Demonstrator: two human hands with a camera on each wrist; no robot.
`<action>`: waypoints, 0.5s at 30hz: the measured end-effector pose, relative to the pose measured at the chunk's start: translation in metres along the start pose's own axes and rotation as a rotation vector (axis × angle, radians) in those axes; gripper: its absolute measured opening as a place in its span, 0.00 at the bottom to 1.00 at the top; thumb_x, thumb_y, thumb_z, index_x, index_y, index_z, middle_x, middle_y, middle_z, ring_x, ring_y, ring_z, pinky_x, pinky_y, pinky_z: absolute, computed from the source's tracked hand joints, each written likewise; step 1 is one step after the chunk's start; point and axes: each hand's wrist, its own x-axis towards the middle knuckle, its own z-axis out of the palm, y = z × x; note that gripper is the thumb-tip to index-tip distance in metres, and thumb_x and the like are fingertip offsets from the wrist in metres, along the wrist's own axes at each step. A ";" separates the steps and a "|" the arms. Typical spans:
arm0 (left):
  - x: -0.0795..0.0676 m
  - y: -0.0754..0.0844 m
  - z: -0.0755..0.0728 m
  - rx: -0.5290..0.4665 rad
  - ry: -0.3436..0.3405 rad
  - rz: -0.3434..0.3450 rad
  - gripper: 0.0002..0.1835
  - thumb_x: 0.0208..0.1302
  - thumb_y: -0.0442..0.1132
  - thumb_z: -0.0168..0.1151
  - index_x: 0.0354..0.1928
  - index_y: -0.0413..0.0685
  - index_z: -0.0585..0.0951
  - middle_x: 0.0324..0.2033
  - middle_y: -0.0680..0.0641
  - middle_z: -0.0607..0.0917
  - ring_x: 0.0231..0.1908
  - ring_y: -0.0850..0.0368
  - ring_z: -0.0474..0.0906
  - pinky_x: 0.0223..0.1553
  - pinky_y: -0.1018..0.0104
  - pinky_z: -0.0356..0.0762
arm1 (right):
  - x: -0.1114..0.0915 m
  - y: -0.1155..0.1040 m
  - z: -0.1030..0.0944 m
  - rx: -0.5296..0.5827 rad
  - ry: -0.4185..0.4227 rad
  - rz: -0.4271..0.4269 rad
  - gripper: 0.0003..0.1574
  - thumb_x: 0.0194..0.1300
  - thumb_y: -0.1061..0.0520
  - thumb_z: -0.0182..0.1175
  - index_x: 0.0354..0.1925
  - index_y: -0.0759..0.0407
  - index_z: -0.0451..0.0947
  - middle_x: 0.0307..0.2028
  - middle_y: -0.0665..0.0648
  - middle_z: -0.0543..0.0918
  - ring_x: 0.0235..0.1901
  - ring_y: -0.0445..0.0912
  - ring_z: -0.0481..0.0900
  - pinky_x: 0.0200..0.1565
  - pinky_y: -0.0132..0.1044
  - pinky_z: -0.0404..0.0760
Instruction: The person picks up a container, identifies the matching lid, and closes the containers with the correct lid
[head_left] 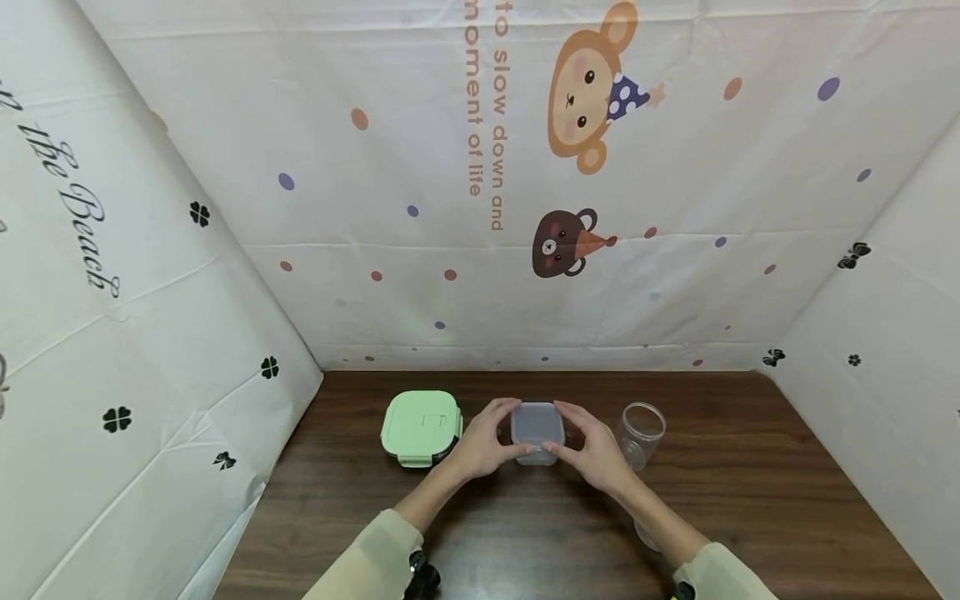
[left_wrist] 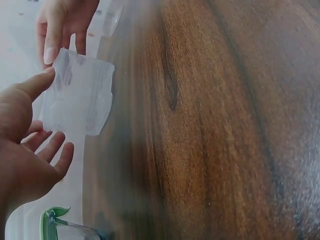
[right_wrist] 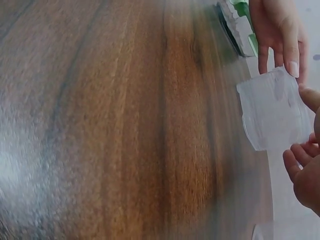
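Between my two hands sits a small translucent plastic box with rounded corners and a greyish lid. My left hand grips its left side, thumb near the front edge and fingers toward the back corner. On the opposite side my right hand holds it the same way. Both wrist views show the box side-on, with thumbs at its lid edge and fingers lower down. Whether its base touches the table is unclear.
A green-lidded food container stands just left of my left hand. Close behind my right wrist is a clear glass. Another clear rounded object lies partly hidden under my right forearm. Patterned white cloth walls border the dark wooden table.
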 end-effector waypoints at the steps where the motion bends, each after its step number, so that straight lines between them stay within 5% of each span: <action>1: 0.000 0.000 0.000 0.007 0.000 0.000 0.45 0.67 0.57 0.74 0.78 0.44 0.70 0.72 0.47 0.72 0.66 0.48 0.76 0.61 0.51 0.80 | 0.000 0.000 0.000 0.001 0.000 0.002 0.48 0.65 0.46 0.77 0.75 0.63 0.71 0.71 0.63 0.75 0.55 0.55 0.84 0.51 0.53 0.86; 15: 0.000 -0.002 0.001 0.030 -0.006 -0.011 0.43 0.67 0.58 0.74 0.78 0.49 0.70 0.72 0.49 0.73 0.64 0.51 0.77 0.58 0.56 0.82 | -0.002 0.003 0.005 0.071 0.023 0.034 0.46 0.64 0.50 0.78 0.74 0.64 0.72 0.71 0.64 0.75 0.55 0.56 0.84 0.53 0.56 0.85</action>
